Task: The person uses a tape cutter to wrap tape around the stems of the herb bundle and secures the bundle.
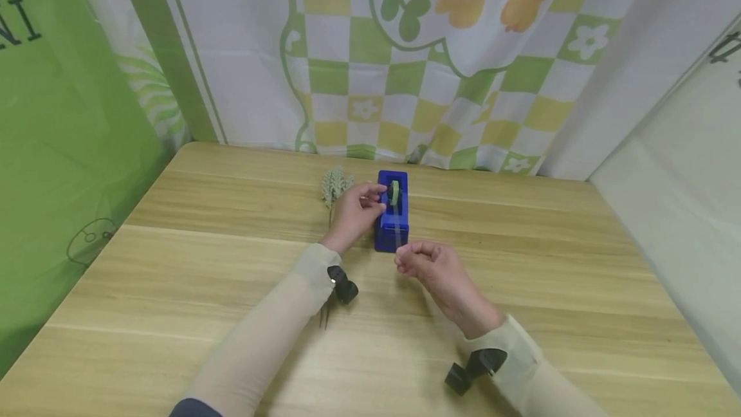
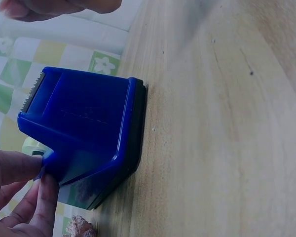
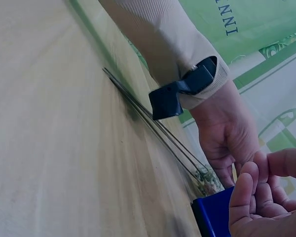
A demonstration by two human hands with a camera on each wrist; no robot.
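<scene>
A blue tape dispenser (image 1: 388, 221) stands on the wooden table, holding a small roll of tape (image 1: 395, 193). My left hand (image 1: 354, 212) grips its left side, thumb and fingers on the edge near the roll. From the roll a clear strip of tape (image 1: 397, 231) runs over the front toward me. My right hand (image 1: 439, 273) pinches the strip's end between thumb and fingertips, just in front of the dispenser. In the left wrist view the toothed cutter (image 2: 32, 92) shows at the dispenser's front, with the right fingers beyond it.
Left of the dispenser lies a stem bunch with pale green flower heads (image 1: 334, 185), partly under my left hand and forearm. The wooden table (image 1: 521, 288) ends at a checked, flowered curtain (image 1: 370, 82) behind. Black cameras (image 1: 343, 285) are strapped to both wrists.
</scene>
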